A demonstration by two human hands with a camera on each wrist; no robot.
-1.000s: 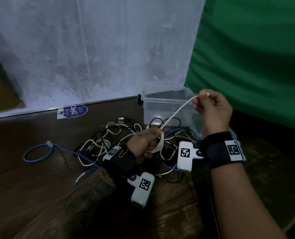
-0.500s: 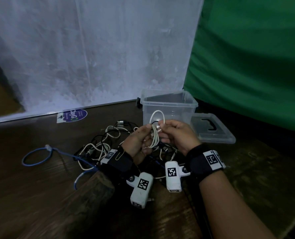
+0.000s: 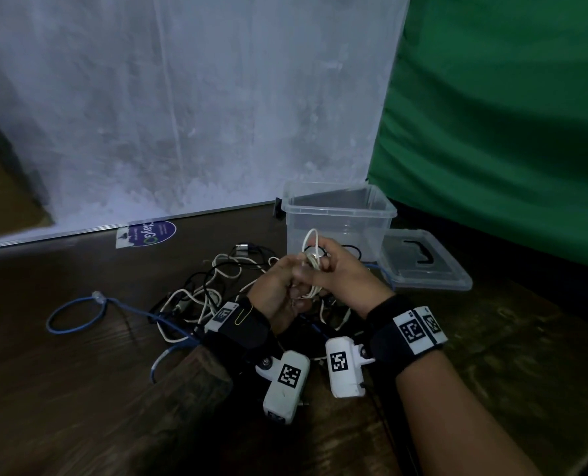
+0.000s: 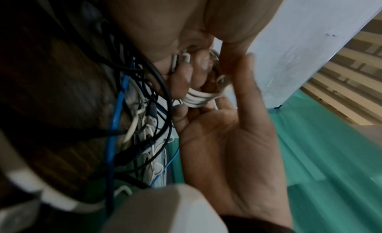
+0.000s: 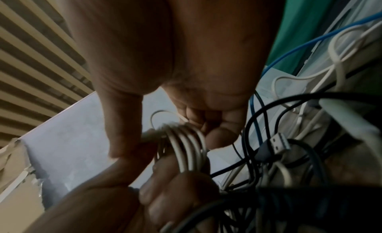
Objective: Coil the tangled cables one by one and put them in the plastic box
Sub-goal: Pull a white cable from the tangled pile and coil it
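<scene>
Both hands meet above a tangle of cables [image 3: 217, 286], just in front of the clear plastic box [image 3: 340, 214]. My left hand [image 3: 282, 286] grips a bundle of white cable coils [image 3: 315, 266], seen as several parallel loops [image 4: 198, 98] and as coils [image 5: 188, 146] in the right wrist view. My right hand [image 3: 340, 273] pinches the same white cable at the top of the bundle, where one loop sticks up. The cable's ends are hidden between the fingers.
The box's clear lid [image 3: 423, 262] lies flat to its right. A blue network cable [image 3: 76, 314] loops off to the left on the dark wooden table [image 3: 80, 389]. A grey wall and a green cloth [image 3: 509, 132] stand behind. A round sticker [image 3: 148, 231] lies by the wall.
My right hand came down from holding the white cable's end up high beside the box and now meets the left hand. The stretched cable has become loops in the bundle.
</scene>
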